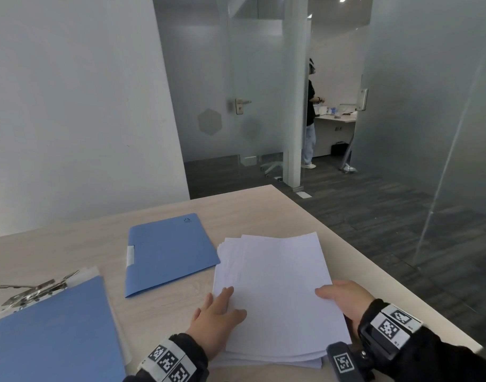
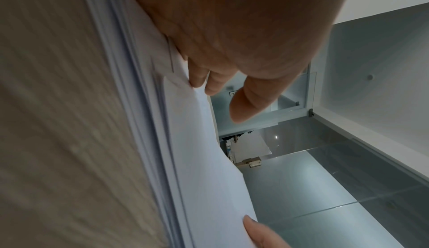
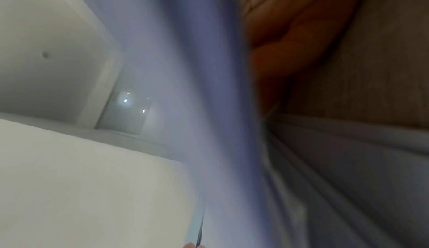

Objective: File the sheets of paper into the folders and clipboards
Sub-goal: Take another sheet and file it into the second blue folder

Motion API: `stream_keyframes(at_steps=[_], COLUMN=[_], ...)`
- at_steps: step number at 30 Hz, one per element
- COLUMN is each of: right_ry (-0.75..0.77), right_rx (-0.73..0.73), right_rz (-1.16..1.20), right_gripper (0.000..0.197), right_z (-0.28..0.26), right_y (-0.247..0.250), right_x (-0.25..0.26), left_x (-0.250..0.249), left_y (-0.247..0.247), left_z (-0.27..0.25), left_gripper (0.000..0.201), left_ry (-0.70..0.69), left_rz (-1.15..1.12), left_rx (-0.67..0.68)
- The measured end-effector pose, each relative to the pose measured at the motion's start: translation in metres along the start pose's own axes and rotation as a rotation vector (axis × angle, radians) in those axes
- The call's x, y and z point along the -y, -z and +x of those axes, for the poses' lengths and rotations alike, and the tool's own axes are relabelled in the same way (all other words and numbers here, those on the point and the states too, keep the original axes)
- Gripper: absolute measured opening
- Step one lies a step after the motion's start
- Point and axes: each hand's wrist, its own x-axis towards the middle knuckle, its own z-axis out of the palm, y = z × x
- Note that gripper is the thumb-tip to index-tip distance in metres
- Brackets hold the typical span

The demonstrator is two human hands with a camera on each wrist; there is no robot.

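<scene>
Left hand [image 1: 217, 315] flat, steadying white paper stack [image 1: 274, 288]; right hand [image 1: 343, 297] pinches top sheets. Peel slowly; hold remainder down.

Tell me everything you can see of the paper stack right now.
The paper stack is plain white sheets, loosely squared with fanned far corners, lying flat on the wooden table near its right edge, right of the closed blue folder. The left hand rests flat on its near-left part. The right hand pinches the top sheets at the right edge, lifting them slightly.
</scene>
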Motion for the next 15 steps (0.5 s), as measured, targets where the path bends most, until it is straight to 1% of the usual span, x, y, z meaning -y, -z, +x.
stream_keyframes(at_steps=[1, 3, 6, 11, 13, 15], right_ry=[0.004, 0.013, 0.037, 0.112, 0.175, 0.241], right_rx=[0.000, -0.003, -0.030, -0.050, -0.039, -0.017], right_rz=[0.003, 0.012, 0.009, 0.058, 0.067, 0.095], right_gripper=[0.015, 0.013, 0.014, 0.013, 0.014, 0.015], right_z=[-0.001, -0.002, -0.003, -0.014, -0.023, -0.033], right_y=[0.000, 0.000, 0.002, 0.012, 0.016, 0.020], right_x=[0.000, 0.002, 0.000, 0.000, 0.003, 0.007], left_x=[0.000, 0.002, 0.004, 0.007, 0.006, 0.004], left_y=[0.000, 0.000, 0.001, 0.009, 0.014, 0.020], left_z=[0.000, 0.001, 0.001, -0.006, -0.007, -0.004], left_gripper=[0.073, 0.069, 0.064, 0.063, 0.056, 0.049], left_ry=[0.002, -0.004, -0.012, 0.020, 0.018, -0.018], left_rz=[0.002, -0.013, -0.071, -0.298, -0.393, -0.417], left_rx=[0.005, 0.009, 0.003, -0.029, -0.076, -0.170])
